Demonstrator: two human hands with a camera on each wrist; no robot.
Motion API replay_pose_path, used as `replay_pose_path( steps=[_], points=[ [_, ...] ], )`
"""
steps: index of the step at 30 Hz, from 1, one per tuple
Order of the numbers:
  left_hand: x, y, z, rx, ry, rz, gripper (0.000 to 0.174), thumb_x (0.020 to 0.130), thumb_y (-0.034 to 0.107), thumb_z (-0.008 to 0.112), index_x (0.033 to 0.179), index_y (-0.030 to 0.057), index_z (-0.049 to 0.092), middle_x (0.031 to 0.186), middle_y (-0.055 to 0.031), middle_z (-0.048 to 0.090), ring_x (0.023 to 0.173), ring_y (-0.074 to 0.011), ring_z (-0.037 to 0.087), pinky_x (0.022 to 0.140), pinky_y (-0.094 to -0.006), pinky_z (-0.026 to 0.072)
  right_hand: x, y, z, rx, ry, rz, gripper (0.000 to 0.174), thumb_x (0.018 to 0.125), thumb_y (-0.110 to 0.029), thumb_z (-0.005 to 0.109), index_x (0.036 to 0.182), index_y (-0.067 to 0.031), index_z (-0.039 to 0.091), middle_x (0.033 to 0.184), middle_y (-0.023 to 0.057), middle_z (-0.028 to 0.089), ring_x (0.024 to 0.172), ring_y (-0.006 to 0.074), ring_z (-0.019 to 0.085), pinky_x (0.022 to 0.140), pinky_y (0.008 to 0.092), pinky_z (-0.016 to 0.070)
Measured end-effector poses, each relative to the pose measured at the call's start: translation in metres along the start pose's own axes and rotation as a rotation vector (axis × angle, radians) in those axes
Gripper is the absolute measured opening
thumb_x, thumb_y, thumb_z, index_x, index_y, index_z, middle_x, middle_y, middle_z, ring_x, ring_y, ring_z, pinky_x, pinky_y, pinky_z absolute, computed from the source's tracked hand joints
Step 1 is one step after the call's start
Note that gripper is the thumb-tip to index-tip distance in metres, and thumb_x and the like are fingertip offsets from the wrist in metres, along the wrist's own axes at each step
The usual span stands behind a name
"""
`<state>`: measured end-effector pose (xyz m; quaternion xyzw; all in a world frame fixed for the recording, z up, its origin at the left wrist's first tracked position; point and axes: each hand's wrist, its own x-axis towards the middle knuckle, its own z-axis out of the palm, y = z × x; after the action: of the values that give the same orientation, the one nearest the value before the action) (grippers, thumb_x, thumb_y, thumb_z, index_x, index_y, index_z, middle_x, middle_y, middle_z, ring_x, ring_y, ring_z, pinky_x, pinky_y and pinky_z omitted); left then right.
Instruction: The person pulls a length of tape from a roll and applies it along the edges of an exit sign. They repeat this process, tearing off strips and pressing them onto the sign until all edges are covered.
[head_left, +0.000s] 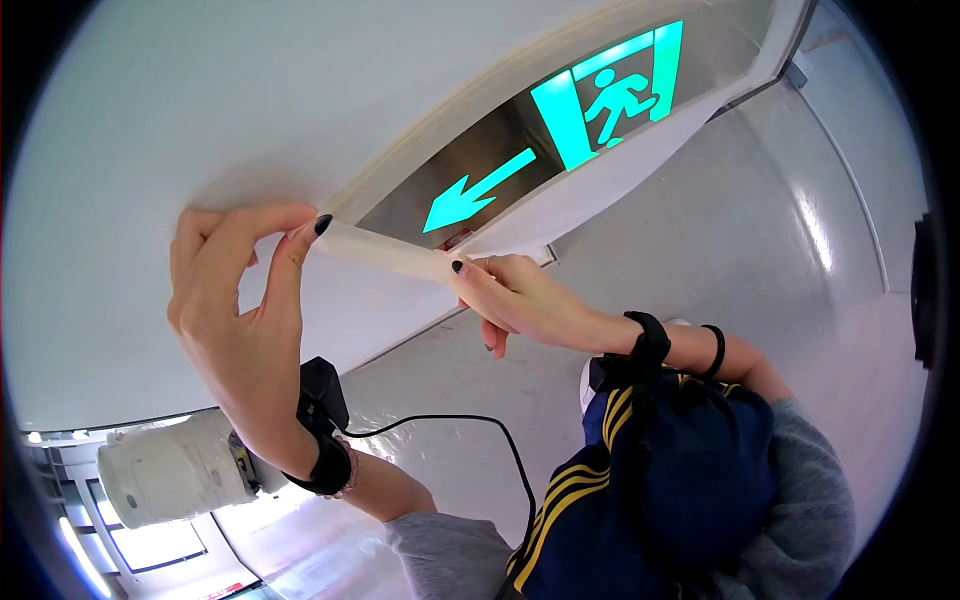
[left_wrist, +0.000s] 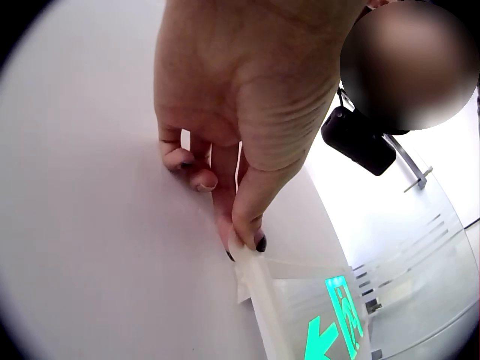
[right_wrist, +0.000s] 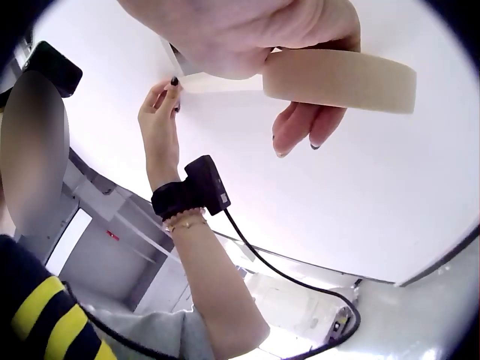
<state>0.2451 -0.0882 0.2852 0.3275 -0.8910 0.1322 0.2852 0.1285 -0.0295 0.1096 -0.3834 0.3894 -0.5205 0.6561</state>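
Observation:
A strip of cream masking tape [head_left: 385, 253] stretches between my two hands along the arrow end of a lit exit sign [head_left: 500, 125] on the white wall. My left hand [head_left: 235, 300] pinches the strip's end between thumb and index finger at the sign's corner; its other fingers bend close to the wall. In the right wrist view, the roll of masking tape [right_wrist: 341, 81] hangs on my right hand [head_left: 530, 300], with fingers passing through its ring. The strip runs off the roll toward the left hand. More tape [head_left: 430, 125] lines the sign's long upper edge.
A black cable [head_left: 450, 417] runs from the left wrist camera [head_left: 322, 390] down past the body. Below is a glossy grey floor [head_left: 700, 240]. A white bulky object [head_left: 175, 470] stands at the lower left, beside the wall's edge.

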Motion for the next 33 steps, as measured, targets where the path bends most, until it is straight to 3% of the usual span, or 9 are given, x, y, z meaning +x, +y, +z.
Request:
replay_pose_path(
  steps=[7,11,14,17,19,24,29,31,33],
  points=[
    [-0.001,0.000,0.002,-0.011,0.009,-0.024,0.009,0.066,0.000,0.069,0.073,0.0046,0.065,0.068,-0.0012,0.059,0.068,-0.0157,0.047,0.060,-0.0284,0.0397,0.002,-0.001,-0.002,-0.001,-0.014,0.051,0.042,0.094,-0.036,0.034,0.079,0.0006,0.050,0.052,0.0063,0.053,0.044,0.0135,0.056,0.047,0.0237,0.0439],
    [-0.005,0.001,0.001,-0.018,0.012,-0.010,0.009,0.066,0.000,0.069,0.073,0.0050,0.065,0.069,-0.0016,0.060,0.067,-0.0164,0.047,0.060,-0.0283,0.0399,0.003,0.004,-0.005,0.011,-0.022,0.064,0.040,0.094,-0.031,0.034,0.072,-0.0003,0.047,0.054,0.0065,0.051,0.046,0.0143,0.056,0.046,0.0252,0.0479],
    [-0.019,0.006,-0.006,0.044,0.060,-0.053,0.011,0.064,-0.002,0.069,0.072,0.0050,0.065,0.068,-0.0020,0.060,0.066,-0.0167,0.047,0.059,-0.0279,0.0397,-0.002,0.014,-0.011,0.163,-0.089,0.033,0.041,0.094,-0.033,0.033,0.079,0.0005,0.050,0.057,0.0065,0.053,0.049,0.0129,0.055,0.048,0.0244,0.0447],
    [-0.038,0.007,-0.015,0.078,0.071,-0.099,0.015,0.061,-0.005,0.070,0.071,0.0042,0.064,0.065,-0.0016,0.060,0.066,-0.0164,0.047,0.058,-0.0270,0.0388,-0.016,0.013,-0.020,0.001,-0.209,-0.033,0.040,0.094,-0.035,0.035,0.086,0.0002,0.053,0.056,0.0043,0.050,0.049,0.0106,0.050,0.048,0.0241,0.0393],
    [-0.049,0.005,-0.017,0.070,0.057,-0.120,0.014,0.061,-0.004,0.070,0.070,0.0044,0.064,0.065,-0.0014,0.060,0.066,-0.0164,0.047,0.058,-0.0267,0.0386,-0.026,0.003,-0.024,-0.095,-0.235,0.135,0.040,0.094,-0.036,0.037,0.083,-0.0014,0.054,0.054,0.0019,0.047,0.046,0.0089,0.044,0.045,0.0252,0.0350],
    [-0.067,0.002,-0.015,0.026,0.000,-0.171,0.012,0.063,-0.002,0.070,0.071,0.0051,0.064,0.066,-0.0009,0.061,0.066,-0.0163,0.047,0.057,-0.0262,0.0379,-0.031,0.022,-0.027,-0.280,-0.264,0.060,0.040,0.093,-0.036,0.039,0.076,-0.0025,0.055,0.053,0.0003,0.045,0.046,0.0079,0.043,0.045,0.0250,0.0358],
    [-0.101,-0.007,0.001,-0.032,-0.064,-0.356,0.012,0.064,0.000,0.071,0.073,0.0068,0.065,0.066,-0.0002,0.056,0.064,-0.0147,0.044,0.056,-0.0269,0.0358,-0.044,0.028,-0.037,-0.247,-0.301,0.207,0.038,0.092,-0.032,0.039,0.078,-0.0009,0.057,0.053,0.0008,0.045,0.048,0.0083,0.045,0.047,0.0247,0.0378],
    [-0.114,-0.012,0.008,-0.116,-0.131,-0.433,0.012,0.065,0.001,0.071,0.075,0.0065,0.066,0.063,-0.0006,0.052,0.062,-0.0138,0.041,0.057,-0.0269,0.0338,-0.051,0.025,-0.038,-0.204,-0.281,0.036,0.037,0.092,-0.028,0.038,0.080,0.0007,0.058,0.053,0.0012,0.046,0.050,0.0085,0.047,0.049,0.0243,0.0393],
    [-0.125,-0.014,0.015,-0.147,-0.143,-0.473,0.012,0.065,0.001,0.071,0.075,0.0068,0.066,0.063,-0.0006,0.052,0.062,-0.0136,0.041,0.057,-0.0269,0.0339,-0.056,0.027,-0.039,-0.183,-0.285,0.104,0.036,0.091,-0.027,0.038,0.080,0.0013,0.058,0.053,0.0013,0.046,0.050,0.0083,0.046,0.049,0.0243,0.0384]
  ],
)
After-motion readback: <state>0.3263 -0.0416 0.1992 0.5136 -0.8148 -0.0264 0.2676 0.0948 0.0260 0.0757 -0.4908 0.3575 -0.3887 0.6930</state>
